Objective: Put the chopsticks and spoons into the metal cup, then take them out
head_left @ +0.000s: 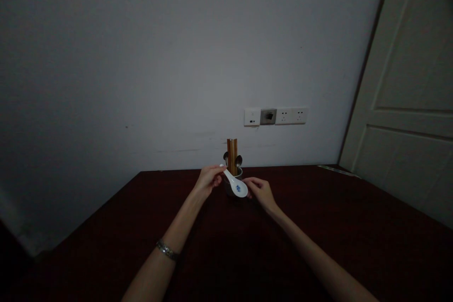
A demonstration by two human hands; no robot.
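A white Chinese soup spoon [239,189] with a blue motif in its bowl is tilted, its handle up to the left. My left hand [209,178] pinches the end of that handle. At the bowl's right edge, the bent fingers of my right hand [261,191] close on the spoon; their tips are partly hidden. Just behind stands a round holder [240,173], largely covered by the spoon and my hands. Upright wooden chopsticks [232,156] rise from it, with a metal spoon [239,159] on the right and another metal spoon [225,155] on the left.
The dark red table [226,255] reaches back to a pale wall [159,56]. Socket and switch plates [276,116] are set in the wall above the table's back edge. On the right is a panelled door [406,94].
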